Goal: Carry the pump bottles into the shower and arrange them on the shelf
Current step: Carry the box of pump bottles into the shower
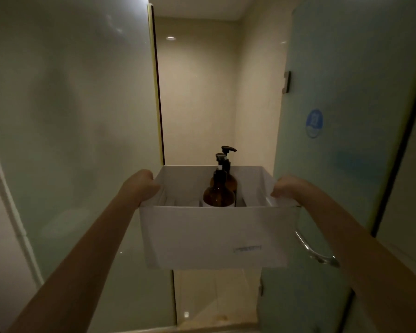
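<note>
I hold a white open box (214, 234) out in front of me at chest height. My left hand (139, 187) grips its left rim and my right hand (287, 188) grips its right rim. Two amber pump bottles with black pump heads stand upright inside, one behind the other: the near bottle (218, 194) and the far bottle (230, 181), whose pump head rises above the box's back wall. The shower shelf is not in view.
A frosted glass panel (70, 140) stands on the left. A frosted glass door (334, 116) with a blue round sticker (314, 123) and a metal handle (317, 253) hangs open on the right. Between them is the narrow shower entrance with beige tiled walls (197, 92).
</note>
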Available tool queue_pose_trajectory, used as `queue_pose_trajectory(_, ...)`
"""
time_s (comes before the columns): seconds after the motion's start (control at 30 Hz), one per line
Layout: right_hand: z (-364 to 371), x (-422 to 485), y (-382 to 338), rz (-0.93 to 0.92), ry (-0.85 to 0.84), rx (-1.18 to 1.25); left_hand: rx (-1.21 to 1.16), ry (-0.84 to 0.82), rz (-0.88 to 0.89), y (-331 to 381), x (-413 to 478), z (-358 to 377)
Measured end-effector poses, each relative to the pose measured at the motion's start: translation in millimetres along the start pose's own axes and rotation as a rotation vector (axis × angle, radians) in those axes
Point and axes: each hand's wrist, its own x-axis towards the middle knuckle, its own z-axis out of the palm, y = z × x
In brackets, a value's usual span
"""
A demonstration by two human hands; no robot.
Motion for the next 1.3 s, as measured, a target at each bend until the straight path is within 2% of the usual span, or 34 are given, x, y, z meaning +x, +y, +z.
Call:
queue_pose_trajectory(0.33,16,208,-9,0.026,-0.028,0.064,0.032,-0.029,-0.016,-3,197,89)
queue_pose_trajectory(0.73,5,436,-34,0.048,-0.063,0.099,-0.048,-0.036,-0.041,13,419,174)
queue_pose_trajectory(1.3,3,722,-71,0.033,-0.029,0.051,0.063,-0.031,-0.007,33,685,252)
